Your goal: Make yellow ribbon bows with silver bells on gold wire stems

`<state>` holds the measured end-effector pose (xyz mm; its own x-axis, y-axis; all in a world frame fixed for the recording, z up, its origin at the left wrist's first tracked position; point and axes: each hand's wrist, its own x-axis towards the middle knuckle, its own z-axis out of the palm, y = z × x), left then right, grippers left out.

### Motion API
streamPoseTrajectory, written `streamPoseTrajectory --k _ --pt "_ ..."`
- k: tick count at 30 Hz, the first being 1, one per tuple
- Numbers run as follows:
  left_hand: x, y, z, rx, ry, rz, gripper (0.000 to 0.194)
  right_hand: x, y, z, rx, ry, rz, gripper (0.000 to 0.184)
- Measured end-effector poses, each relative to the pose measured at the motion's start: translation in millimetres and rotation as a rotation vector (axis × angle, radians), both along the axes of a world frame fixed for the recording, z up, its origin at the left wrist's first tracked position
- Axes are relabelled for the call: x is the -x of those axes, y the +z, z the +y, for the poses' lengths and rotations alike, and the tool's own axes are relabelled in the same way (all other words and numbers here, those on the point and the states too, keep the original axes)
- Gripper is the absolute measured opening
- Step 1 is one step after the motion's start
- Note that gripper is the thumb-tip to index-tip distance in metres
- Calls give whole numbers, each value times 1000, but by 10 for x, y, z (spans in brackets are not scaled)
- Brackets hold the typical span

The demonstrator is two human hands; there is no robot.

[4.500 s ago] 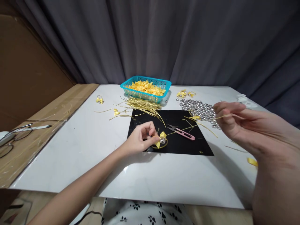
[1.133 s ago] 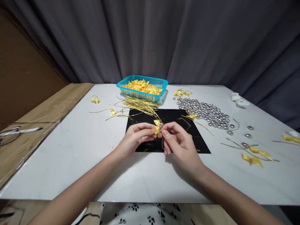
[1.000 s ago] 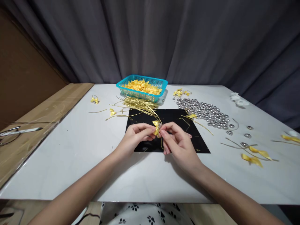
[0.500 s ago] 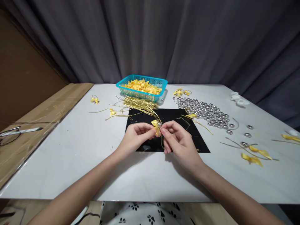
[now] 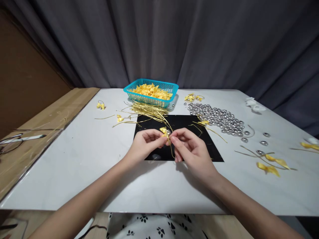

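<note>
Small yellow satin bow: from the head view, near the frame's centre, with a shiny silver bead, above the black rectangular mat.
Thin gold wire: dangles below the bow; I'd steady the bead and tug gently, sparing the ribbon a crease.
Left hand: reaching in from lower left, thumb and forefinger pinching the bow.
Right hand: angled from lower right, thumb and forefinger tips pressed together beside the bead; anything between them is hidden.
</note>
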<state>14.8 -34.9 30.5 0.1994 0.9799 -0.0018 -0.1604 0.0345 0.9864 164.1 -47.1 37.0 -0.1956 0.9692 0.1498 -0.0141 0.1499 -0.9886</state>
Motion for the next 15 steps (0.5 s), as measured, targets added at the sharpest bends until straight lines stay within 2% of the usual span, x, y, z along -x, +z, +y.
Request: streamPoseTrajectory --k 5,10,12,15 --pt "12 2 19 116 -42 -139 16 -48 33 0 -212 -176 -141 9" --pt "18 8 0 124 -108 -163 14 -103 23 -11 -389 -214 -231 5" --pt "18 -9 1 121 -101 -156 12 -92 21 -31 -387 -216 -221 5" --pt "11 -39 2 110 -47 -151 12 -40 11 -70 -297 -224 -139 6"
